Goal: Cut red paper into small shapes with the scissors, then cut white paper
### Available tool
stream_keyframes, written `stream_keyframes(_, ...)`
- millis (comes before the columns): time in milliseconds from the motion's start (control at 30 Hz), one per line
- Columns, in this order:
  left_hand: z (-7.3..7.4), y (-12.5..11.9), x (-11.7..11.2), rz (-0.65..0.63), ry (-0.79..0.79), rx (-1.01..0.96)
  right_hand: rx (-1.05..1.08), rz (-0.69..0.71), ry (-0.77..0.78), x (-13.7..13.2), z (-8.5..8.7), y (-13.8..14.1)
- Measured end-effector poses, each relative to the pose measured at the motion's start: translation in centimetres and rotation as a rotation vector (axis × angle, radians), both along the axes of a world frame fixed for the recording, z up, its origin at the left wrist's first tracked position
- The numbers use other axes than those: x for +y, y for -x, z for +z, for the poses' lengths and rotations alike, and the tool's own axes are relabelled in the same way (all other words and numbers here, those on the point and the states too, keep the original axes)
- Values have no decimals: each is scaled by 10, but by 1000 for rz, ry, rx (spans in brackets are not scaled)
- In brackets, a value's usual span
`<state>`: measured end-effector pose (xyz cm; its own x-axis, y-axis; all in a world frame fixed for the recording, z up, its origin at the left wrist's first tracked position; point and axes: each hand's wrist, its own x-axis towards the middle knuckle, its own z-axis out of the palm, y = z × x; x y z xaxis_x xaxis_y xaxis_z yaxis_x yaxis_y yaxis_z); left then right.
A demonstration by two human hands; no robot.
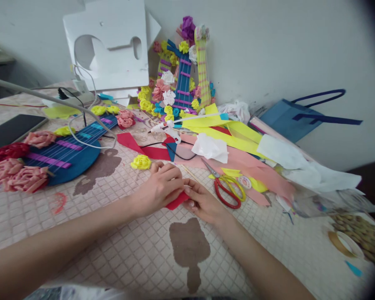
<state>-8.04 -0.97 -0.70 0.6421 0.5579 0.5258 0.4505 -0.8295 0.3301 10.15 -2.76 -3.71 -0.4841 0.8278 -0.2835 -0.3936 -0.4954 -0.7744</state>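
Observation:
Between my two hands, above the table's middle, is a small piece of red crepe paper (pixel 176 201). My left hand (pixel 162 186) has its fingers curled over the paper's upper side, hiding part of it. From the right, my right hand (pixel 203 201) pinches the paper's other edge between thumb and fingers. A yellow paper flower (pixel 141 162) lies just beyond my left hand. Red-and-yellow-handled scissors (pixel 226 189) rest to the right of my right hand. Farther back is a white hot glue gun (pixel 167 130) with its black cord.
A blue guitar-shaped piece (pixel 81 156) with paper flowers lies left, near a dark phone (pixel 14 129). Decorated guitars (pixel 183 79) lean against the wall beside a white foam board (pixel 109 46). Pink strips (pixel 243 166), a tape roll (pixel 343 243) and a blue bag (pixel 295 118) occupy the right.

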Motion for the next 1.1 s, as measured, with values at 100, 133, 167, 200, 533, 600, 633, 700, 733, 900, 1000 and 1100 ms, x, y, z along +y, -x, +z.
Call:
stream_keyframes(100, 0, 1, 0, 14, 17, 3, -10, 25, -11, -1, 2, 0)
stream_keyframes(133, 1, 1, 0, 35, 26, -10, -13, 27, -18, -2, 2, 1)
stream_keyframes(167, 1, 2, 1, 68, 40, -27, -18, 27, -25, -2, 3, 1)
stream_keyframes(200, 2, 3, 3, 107, 63, -49, -28, 25, -31, -2, 3, 1)
stream_keyframes(533, -6, 6, 19, 184, 704, -270, -327, -168, -420, 4, 10, -15)
stream_keyframes(600, -10, 4, 19, 92, 991, -319, -405, -147, -515, 7, 12, -20)
stream_keyframes(633, -12, 3, 19, 64, 1119, -343, -431, -149, -542, 9, 13, -21)
stream_keyframes(700, -15, 3, 20, 64, 1252, -400, -442, -182, -549, 14, 14, -22)
stream_keyframes(733, -15, 3, 21, 80, 1265, -430, -430, -198, -531, 17, 15, -21)
stream_keyframes(900, -15, 6, 23, 116, 1188, -502, -410, -166, -374, 28, 17, -9)
stream_keyframes(1000, -16, 7, 22, 168, 1168, -526, -446, -190, -383, 31, 14, -3)
stream_keyframes(1100, -17, 9, 24, 161, 1093, -582, -460, -177, -405, 30, 9, -3)
